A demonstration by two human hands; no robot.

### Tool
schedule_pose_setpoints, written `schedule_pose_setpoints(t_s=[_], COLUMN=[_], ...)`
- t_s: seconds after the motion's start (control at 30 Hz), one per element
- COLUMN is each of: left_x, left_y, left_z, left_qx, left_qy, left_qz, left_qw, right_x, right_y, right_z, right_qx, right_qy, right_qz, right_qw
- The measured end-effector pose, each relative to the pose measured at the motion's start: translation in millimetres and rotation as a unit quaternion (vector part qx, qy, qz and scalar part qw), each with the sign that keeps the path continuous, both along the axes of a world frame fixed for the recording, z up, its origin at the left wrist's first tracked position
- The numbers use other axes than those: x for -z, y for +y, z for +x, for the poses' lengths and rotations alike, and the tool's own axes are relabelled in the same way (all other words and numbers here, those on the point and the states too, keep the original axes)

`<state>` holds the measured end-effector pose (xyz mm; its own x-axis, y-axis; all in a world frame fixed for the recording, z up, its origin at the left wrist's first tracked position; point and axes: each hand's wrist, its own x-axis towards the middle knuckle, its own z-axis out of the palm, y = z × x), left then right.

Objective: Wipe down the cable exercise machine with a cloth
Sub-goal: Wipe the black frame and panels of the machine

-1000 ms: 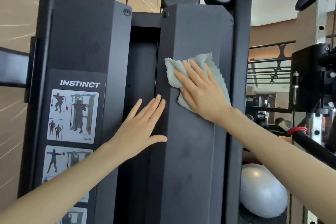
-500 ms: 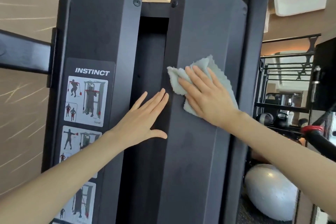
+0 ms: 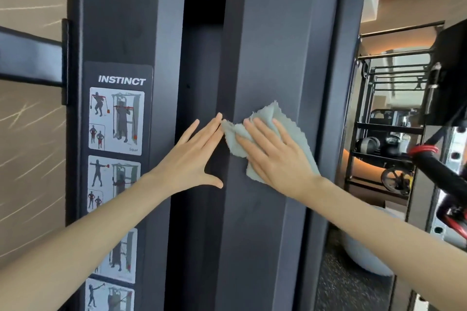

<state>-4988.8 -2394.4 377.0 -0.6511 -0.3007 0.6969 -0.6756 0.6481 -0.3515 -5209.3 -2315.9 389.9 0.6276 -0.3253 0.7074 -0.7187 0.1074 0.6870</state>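
Observation:
The black cable exercise machine fills the middle of the head view, with two tall shrouds and a dark gap between them. My right hand presses a pale grey-green cloth flat against the front of the right shroud, fingers straight and spread. My left hand lies flat with straight fingers on the left edge of that same shroud, its fingertips almost touching the cloth's left corner. The left shroud carries an INSTINCT label with exercise pictures.
A black crossbar runs to the wall at the left. At the right stand a shelf rack with dark weights, a black handle with a red ring, and a pale exercise ball on the floor.
The view has tilted down, so the machine's pulleys left the top of the frame. My right hand and cloth slid down the shroud and slightly left; my left hand stayed flat beside it.

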Motion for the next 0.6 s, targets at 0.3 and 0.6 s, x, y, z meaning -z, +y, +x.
schedule_pose_setpoints(t_s=[0.3, 0.6], left_x=[32, 61], left_y=[-1, 0], left_z=[-1, 0], left_qx=[0.014, 0.012], left_qy=[0.017, 0.002], left_qz=[0.030, 0.043], left_qw=[0.999, 0.999], right_x=[-7, 40], right_y=[0, 5], right_z=[14, 2], right_qx=[-0.001, 0.027], right_qy=[-0.109, 0.002], right_qz=[-0.018, 0.016], right_qw=[0.994, 1.000])
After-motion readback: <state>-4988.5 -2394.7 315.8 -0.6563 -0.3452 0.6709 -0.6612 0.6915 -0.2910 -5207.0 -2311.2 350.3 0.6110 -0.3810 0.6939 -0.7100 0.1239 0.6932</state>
